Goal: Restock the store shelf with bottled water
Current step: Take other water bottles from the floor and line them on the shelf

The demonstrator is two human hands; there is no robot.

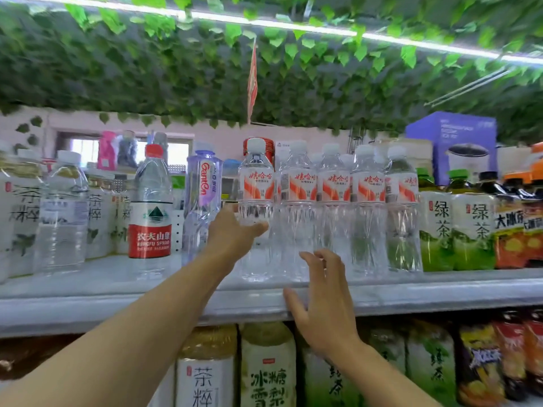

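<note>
Leafy green vines [176, 69] cover ceiling; light strip [293, 26] crosses it; pink wall [223, 136] with window [85, 149] behind.

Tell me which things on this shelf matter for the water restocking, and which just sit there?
Job:
clear water bottles with red-and-white labels
grey metal shelf
left hand
right hand

Bystanders:
green-capped green tea bottles
blue cardboard box
</note>
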